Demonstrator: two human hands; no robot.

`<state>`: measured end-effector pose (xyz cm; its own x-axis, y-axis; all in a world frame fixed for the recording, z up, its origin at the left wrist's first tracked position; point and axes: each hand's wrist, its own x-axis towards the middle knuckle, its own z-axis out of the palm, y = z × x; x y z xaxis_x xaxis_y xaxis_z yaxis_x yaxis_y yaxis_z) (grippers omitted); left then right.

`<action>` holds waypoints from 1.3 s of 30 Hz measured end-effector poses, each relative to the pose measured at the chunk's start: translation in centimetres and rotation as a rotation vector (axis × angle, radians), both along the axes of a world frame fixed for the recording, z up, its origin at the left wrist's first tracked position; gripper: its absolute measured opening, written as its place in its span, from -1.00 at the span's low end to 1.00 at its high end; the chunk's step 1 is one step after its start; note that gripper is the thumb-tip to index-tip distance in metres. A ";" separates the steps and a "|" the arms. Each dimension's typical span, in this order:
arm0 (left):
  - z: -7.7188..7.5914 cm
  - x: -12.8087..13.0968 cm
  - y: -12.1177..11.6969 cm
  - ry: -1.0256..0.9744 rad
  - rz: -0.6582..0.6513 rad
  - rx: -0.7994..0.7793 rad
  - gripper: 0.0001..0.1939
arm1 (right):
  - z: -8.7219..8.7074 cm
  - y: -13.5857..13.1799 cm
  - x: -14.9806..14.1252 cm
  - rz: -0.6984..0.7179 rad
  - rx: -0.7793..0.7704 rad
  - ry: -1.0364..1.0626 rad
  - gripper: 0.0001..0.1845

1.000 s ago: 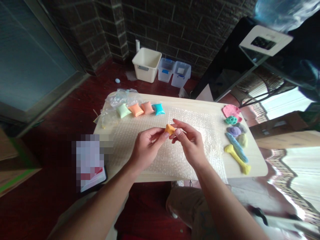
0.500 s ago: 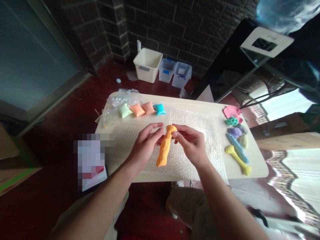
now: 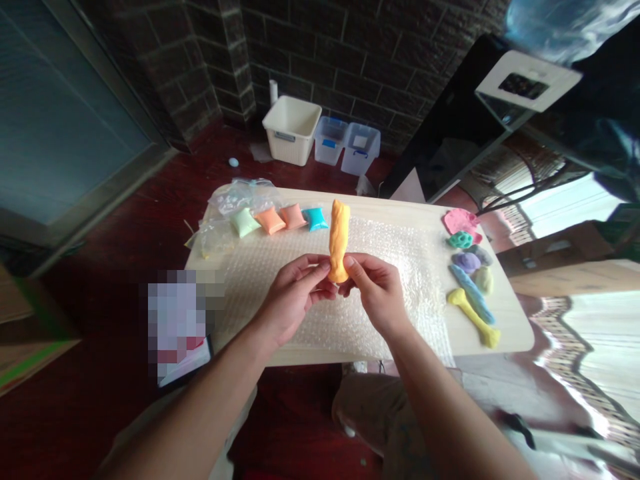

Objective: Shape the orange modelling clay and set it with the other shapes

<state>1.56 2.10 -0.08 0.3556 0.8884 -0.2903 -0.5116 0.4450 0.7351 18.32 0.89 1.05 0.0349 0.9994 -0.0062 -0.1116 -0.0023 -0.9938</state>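
An orange-yellow piece of modelling clay (image 3: pixel 339 233), long and lumpy, points away from me above the table. Its near end is pinched between the fingers of both hands. My left hand (image 3: pixel 300 293) grips that end from the left, thumb on top. From the right, my right hand (image 3: pixel 375 288) presses its thumb against the same end. Under the hands lies a sheet of bubble wrap (image 3: pixel 400 267). Beyond them sit small packets of clay: a green one (image 3: pixel 245 223), an orange one (image 3: pixel 271 221), a salmon one (image 3: pixel 293 217) and a blue one (image 3: pixel 315 219).
Shaped clay pieces lie along the table's right side, among them a pink one (image 3: pixel 460 221), a purple one (image 3: pixel 467 262), a blue roll (image 3: pixel 473 293) and a yellow bone shape (image 3: pixel 473 317). Clear plastic bags (image 3: pixel 245 195) lie back left. Storage bins (image 3: pixel 293 133) stand on the floor behind.
The orange-yellow clay has been turned end for end: its long part pointed toward me before and now points away. Both hands now hold its near end.
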 end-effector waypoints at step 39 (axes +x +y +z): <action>1.6 -0.8 -0.6 0.322 0.232 0.535 -0.78 | 0.8 -0.2 0.2 0.142 0.161 0.074 -0.69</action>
<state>0.77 1.47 1.48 0.1068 0.9826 0.1522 -0.2678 -0.1190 0.9561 18.51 0.67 1.84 -0.1009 0.9825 0.1568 -0.1937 0.1352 -0.9717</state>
